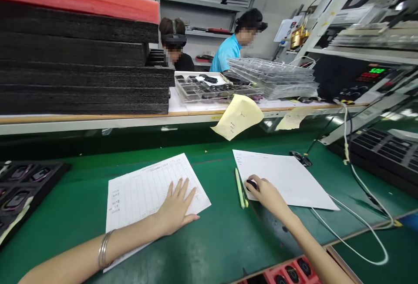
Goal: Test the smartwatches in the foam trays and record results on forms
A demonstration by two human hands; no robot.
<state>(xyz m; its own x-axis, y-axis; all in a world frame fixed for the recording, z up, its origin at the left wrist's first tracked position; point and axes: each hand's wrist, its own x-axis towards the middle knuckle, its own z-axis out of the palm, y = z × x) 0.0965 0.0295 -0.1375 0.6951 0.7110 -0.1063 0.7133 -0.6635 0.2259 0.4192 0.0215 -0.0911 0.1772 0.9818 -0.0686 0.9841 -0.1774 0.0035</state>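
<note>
My left hand [174, 209] lies flat on a printed form [130, 197] with rows, columns and some handwriting. Its fingers are spread. With its fingers curled, my right hand [266, 195] grips a small black rounded piece [251, 184] at the left edge of a mostly blank white sheet [294, 182]. The fingers partly cover the piece, so its exact kind is unclear. Just left of that hand, a light green pen [239, 188] lies on the green tabletop [215, 240]; a smaller yellow-green item beside it is partly hidden.
Black trays [19, 188] with watch-like parts sit at the left. A red tray [290, 273] holds round black parts at the front edge. White cable [365, 227] loops at right. A shelf above bears black foam [81, 71] and clear trays [277, 77]. Two people sit beyond.
</note>
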